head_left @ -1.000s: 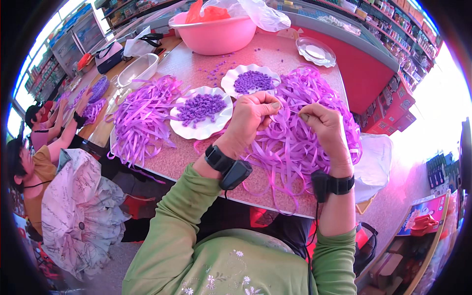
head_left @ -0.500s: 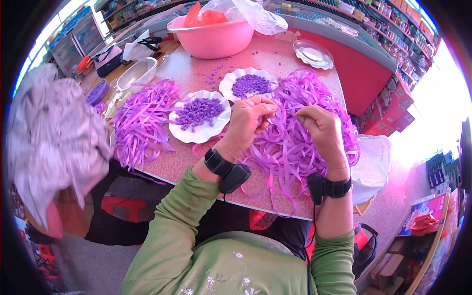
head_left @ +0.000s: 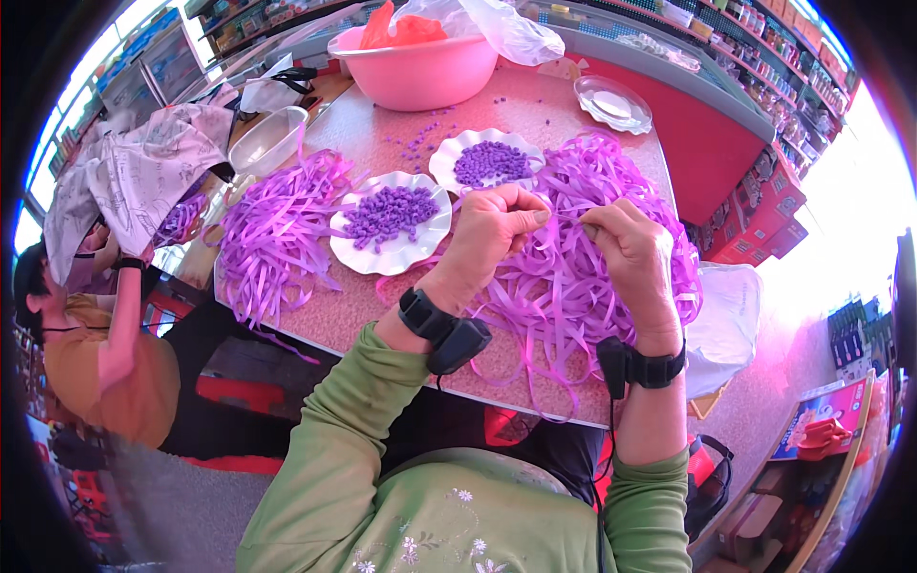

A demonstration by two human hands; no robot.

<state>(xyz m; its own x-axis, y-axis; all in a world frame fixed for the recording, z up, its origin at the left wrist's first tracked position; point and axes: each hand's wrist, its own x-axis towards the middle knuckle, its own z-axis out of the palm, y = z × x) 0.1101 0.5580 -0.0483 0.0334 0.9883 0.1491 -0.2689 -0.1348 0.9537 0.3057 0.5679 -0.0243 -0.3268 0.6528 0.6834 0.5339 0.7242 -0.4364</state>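
Over the right-hand pile of purple ribbon (head_left: 554,306), my left hand (head_left: 489,234) pinches thumb against forefinger. Opposite it, a short gap away, my right hand (head_left: 630,253) is pinched too, fingertips pointing toward the left. Whatever the fingertips hold is too small to make out. Just left of my left hand is a white scalloped plate (head_left: 368,260) heaped with purple beads (head_left: 390,215). A second scalloped plate (head_left: 441,172) of smaller-looking purple beads (head_left: 492,164) stands behind my left hand. Another bundle of purple ribbon (head_left: 277,229) lies at the table's left side.
A pink basin (head_left: 415,76) with plastic bags stands at the back. Clear dishes (head_left: 611,103) sit at the far right corner, and a clear tray (head_left: 267,141) at the left. Loose beads dot the table (head_left: 344,301). A co-worker (head_left: 115,372) at left lifts a pale printed cloth (head_left: 158,177).
The co-worker's pale cloth has swung up and away toward the far left, uncovering the person behind it. My left hand has shifted slightly right; my right hand has barely moved.
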